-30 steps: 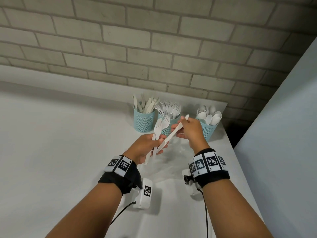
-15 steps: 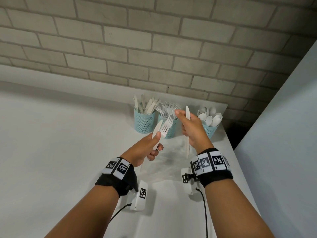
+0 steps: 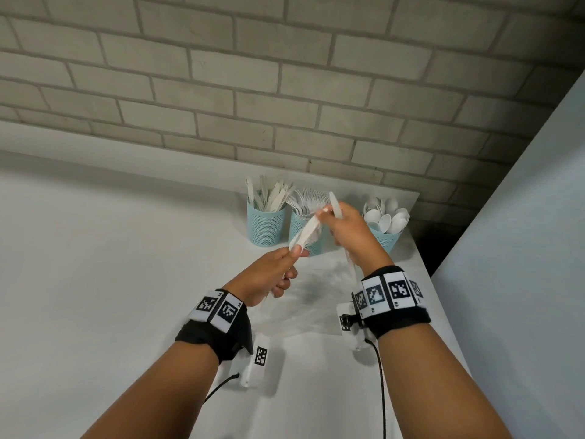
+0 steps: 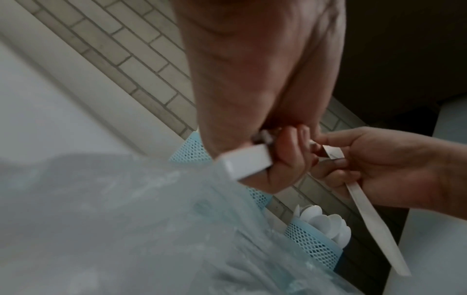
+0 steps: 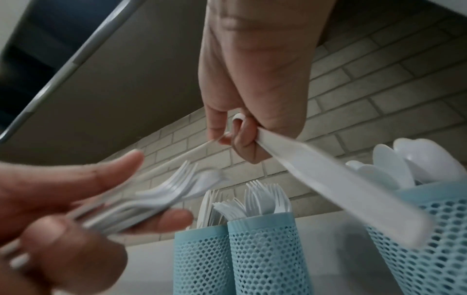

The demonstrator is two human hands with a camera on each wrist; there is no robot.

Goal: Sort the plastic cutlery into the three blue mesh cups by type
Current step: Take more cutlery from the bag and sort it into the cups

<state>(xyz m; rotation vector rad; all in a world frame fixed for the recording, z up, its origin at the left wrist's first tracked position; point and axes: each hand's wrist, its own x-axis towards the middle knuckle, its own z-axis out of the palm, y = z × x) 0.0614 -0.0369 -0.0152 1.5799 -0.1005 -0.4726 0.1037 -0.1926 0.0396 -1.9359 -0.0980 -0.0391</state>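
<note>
Both hands were closed on white plastic cutlery above the white table (image 3: 95,264). Left hand (image 3: 269,274) gripped a small bundle of forks (image 5: 161,191) by the handles, thumb on top and fingers curled beneath, tines pointing up toward the cups. Right hand (image 3: 348,229) held a single knife (image 5: 328,179) clamped in its curled fingers, one end sticking up past the knuckles and the long end hanging down toward the wrist. At the same time its thumb and forefinger pinched the tip of one more thin piece (image 5: 177,159) that ran back into the left hand's bundle; whether that piece was a knife or a fork handle could not be told.

Behind the hands, against the brick wall (image 3: 285,90), stood three blue mesh cups in a row, close together. Left cup (image 3: 266,226) carried knives, the middle cup (image 5: 265,255) forks with tines up, and the right cup (image 3: 384,240) spoons with bowls up. Beneath the hands lay a crumpled clear plastic bag (image 4: 126,219) on the table.
</note>
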